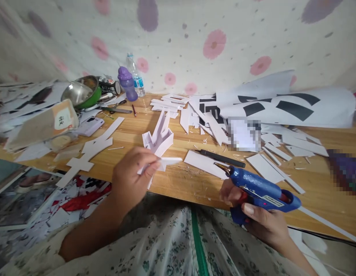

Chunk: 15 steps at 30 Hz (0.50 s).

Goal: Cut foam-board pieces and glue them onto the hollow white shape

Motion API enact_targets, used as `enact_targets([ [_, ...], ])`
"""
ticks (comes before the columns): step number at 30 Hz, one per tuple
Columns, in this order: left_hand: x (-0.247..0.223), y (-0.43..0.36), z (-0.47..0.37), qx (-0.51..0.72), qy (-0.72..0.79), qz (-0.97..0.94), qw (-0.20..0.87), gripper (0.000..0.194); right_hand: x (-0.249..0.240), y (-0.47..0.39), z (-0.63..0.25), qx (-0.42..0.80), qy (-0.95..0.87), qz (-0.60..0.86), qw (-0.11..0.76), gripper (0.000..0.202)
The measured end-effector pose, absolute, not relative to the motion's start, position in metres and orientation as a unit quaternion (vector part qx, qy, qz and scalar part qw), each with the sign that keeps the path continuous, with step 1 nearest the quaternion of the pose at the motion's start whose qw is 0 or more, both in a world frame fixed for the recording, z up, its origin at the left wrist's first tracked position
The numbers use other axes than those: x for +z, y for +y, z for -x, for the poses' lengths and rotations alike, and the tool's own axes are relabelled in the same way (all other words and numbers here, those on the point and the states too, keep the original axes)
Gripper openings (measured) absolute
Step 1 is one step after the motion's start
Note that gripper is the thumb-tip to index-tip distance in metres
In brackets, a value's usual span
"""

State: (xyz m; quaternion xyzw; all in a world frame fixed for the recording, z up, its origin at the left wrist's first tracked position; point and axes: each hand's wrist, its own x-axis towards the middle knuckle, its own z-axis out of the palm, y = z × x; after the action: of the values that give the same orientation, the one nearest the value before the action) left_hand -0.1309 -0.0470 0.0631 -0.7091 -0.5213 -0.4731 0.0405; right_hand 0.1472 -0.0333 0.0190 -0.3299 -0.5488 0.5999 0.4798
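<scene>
Behind everything, a pale cloth [178, 50] printed with pink and purple spots rises past the far edge of your wooden tabletop [128, 134]. At the far right of that tabletop lies a big, curling white sheet [284, 107] with black shapes on it.

Your right hand [261, 218] has its fingers wrapped around the handle of a blue glue gun [255, 184]; a small red light glows on its side, and the nozzle points left, above the end of a flat white panel [205, 165]. Your left hand [134, 172] is raised over the near edge, thumb and fingers pinched narrow on a thin white piece [172, 160], which points right toward the nozzle but is apart from it.

Just beyond your left hand sits a white open-topped form [163, 142] with upright walls and two long arms reaching away from you. Your hand covers its near end, so you can't quite tell whether the two touch. To its left lies a flat, branching white cutout [82, 161].

Smaller still, a purple bottle [126, 84] stands beside a clear bottle [137, 80] at the back, a black slim tool [222, 158] lies along the panel's far side, and tiny white shavings [195, 174] dot the wood.
</scene>
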Motion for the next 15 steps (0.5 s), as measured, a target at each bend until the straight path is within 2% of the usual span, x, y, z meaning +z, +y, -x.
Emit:
enact_targets([
  [3, 0.07, -0.032, 0.157, -0.431, -0.581, 0.687, 0.066, 0.007, 0.016, -0.03, -0.138, 0.622, -0.533, 0.321, 0.476, 0.022],
  [8, 0.07, -0.017, 0.16, -0.383, -0.612, 0.692, -0.003, 0.01, 0.011, -0.027, -0.128, 0.632, -0.518, 0.337, 0.467, 0.023],
  [12, 0.075, -0.019, 0.141, -0.421, -0.609, 0.67, -0.064, 0.008, 0.013, -0.025, -0.123, 0.616, -0.536, 0.357, 0.454, 0.026],
  [15, 0.074, -0.023, 0.127, -0.471, -0.605, 0.621, -0.165, 0.007, 0.018, -0.024, -0.12, 0.604, -0.556, 0.353, 0.448, 0.025],
])
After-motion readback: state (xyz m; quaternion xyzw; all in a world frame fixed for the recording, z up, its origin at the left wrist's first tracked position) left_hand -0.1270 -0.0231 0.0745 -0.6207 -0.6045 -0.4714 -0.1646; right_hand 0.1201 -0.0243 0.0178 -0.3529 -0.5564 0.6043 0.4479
